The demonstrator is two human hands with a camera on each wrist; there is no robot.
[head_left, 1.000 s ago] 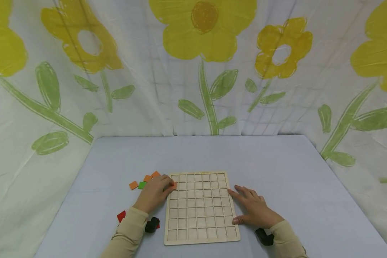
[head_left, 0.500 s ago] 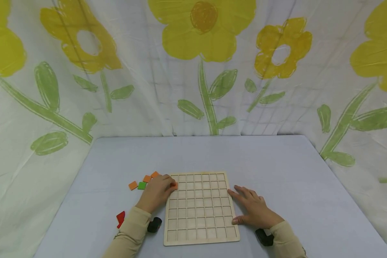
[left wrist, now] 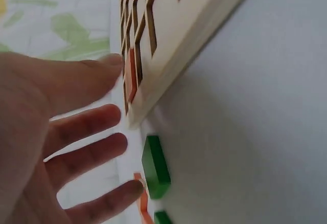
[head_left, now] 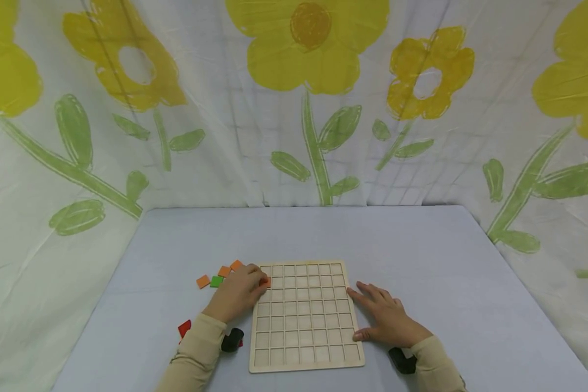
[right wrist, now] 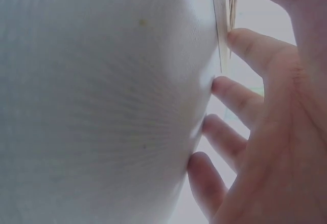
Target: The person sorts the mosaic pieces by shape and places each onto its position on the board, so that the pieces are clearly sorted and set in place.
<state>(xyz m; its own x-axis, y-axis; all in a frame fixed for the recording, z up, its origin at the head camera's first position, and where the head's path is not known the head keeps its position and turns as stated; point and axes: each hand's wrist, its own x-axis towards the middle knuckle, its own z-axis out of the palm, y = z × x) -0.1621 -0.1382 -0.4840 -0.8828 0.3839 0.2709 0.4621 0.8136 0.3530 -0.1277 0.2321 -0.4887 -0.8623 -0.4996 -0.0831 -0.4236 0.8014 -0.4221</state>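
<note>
A square wooden board (head_left: 299,372) with a grid of shallow cells lies on the table. At its upper left edge, my left hand (head_left: 237,294) touches an orange tile (head_left: 268,282) lying in a cell of the leftmost column. In the left wrist view, the thumb tip is right at this orange tile (left wrist: 131,75), while the other visible fingers (left wrist: 88,157) extend loosely below; the index finger is hidden. My right hand (head_left: 384,316) spreads its fingers along the board's right edge. Its thumb rests on the rim, the index fingertip (right wrist: 237,39) against the side.
Left of the board lie loose orange tiles (head_left: 203,281) and a green tile (head_left: 216,281). Nearer the front are red tiles (head_left: 184,328), partly behind the left sleeve (head_left: 196,348). A white cloth with printed yellow flowers (head_left: 304,43) hangs behind the table.
The orange tile and my left fingertips have shifted slightly to the right over the board's edge cell. My right hand has stayed in place.
</note>
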